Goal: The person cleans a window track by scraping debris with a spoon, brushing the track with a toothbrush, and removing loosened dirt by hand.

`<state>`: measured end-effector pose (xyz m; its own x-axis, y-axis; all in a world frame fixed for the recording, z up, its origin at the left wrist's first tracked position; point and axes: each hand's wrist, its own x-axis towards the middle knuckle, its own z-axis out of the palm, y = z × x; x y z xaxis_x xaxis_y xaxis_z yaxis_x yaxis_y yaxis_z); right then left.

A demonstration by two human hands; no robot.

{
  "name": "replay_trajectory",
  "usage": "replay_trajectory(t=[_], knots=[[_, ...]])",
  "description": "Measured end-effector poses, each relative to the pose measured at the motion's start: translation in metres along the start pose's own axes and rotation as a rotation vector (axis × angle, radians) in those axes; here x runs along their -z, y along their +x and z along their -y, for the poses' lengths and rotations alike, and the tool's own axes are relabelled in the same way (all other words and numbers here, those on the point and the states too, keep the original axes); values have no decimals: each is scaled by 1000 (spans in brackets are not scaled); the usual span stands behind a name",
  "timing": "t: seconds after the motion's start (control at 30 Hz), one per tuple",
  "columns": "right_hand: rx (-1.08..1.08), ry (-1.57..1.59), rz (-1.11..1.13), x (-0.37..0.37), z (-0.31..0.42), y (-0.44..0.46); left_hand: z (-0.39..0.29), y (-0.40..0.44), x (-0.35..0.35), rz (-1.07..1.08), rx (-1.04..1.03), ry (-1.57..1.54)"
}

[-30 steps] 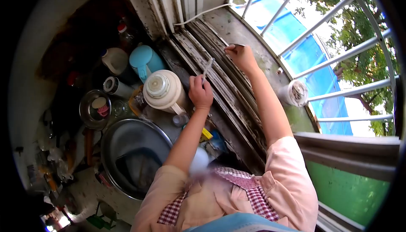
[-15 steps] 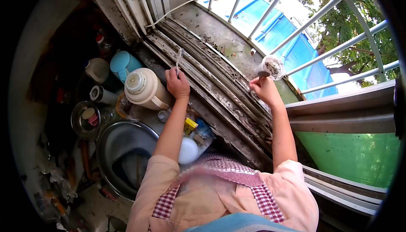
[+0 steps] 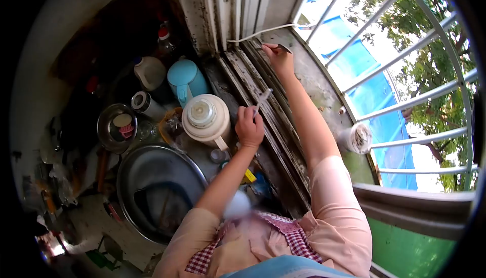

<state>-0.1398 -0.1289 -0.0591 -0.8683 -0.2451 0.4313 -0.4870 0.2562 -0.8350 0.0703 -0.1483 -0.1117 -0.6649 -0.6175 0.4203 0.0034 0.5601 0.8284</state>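
My left hand [image 3: 249, 127] is closed round a thin whitish tool [image 3: 263, 98], brush-like at its tip, just above the dirty window track [image 3: 276, 111]. My right hand [image 3: 278, 60] reaches to the far end of the track, fingers pinched on a small dark flat tool [image 3: 284, 48]; its exact kind is unclear. On the outer sill [image 3: 316, 95] a clear plastic cup [image 3: 354, 139] holding debris lies tilted by the bars, away from both hands. Close to my left hand stands a cream thermos [image 3: 205, 118].
A light-blue jug [image 3: 186, 80], a metal basin [image 3: 195, 164] and a small metal bowl [image 3: 104, 139] crowd the left. White bars [image 3: 430, 139] close off the window on the right. A white cable [image 3: 266, 34] crosses the far end of the sill.
My right hand has moved from beside the cup to the far end of the track, still holding the dark tool. The view has turned, and my left hand keeps the whitish tool.
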Motion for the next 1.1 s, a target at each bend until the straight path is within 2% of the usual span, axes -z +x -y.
replay_trajectory(t=[0.13, 0.3, 0.4, 0.43, 0.53, 0.67, 0.7, 0.8, 0.9, 1.0, 1.1], knots=[[126, -9, 56, -35, -20, 21, 0, 1, 2, 8, 2, -18], [146, 13, 98, -48, -28, 35, -1, 3, 2, 11, 19, -41], [332, -24, 135, -41, -32, 32, -1, 1, 2, 8, 24, -40], [248, 19, 143, -40, -33, 29, -1, 2, 2, 8, 19, -38], [25, -123, 201, -13, -26, 23, 0, 1, 1, 5, 22, -31], [85, 24, -52, -30, -42, 25, -1, 0, 2, 8, 28, -25], [107, -36, -137, -34, -33, 24, -1, 1, 2, 9, 33, -25], [118, -59, -183, -51, -49, 30, -1, 0, 2, 16, 39, -24], [128, -6, -161, -59, -53, 34, -1, 0, 1, 15, 40, -22], [196, -93, 19, -44, -52, 44, -1, 0, 1, 12, 28, -31], [0, -59, 97, -18, -46, 38, -1, 2, 0, -7, -15, -27]])
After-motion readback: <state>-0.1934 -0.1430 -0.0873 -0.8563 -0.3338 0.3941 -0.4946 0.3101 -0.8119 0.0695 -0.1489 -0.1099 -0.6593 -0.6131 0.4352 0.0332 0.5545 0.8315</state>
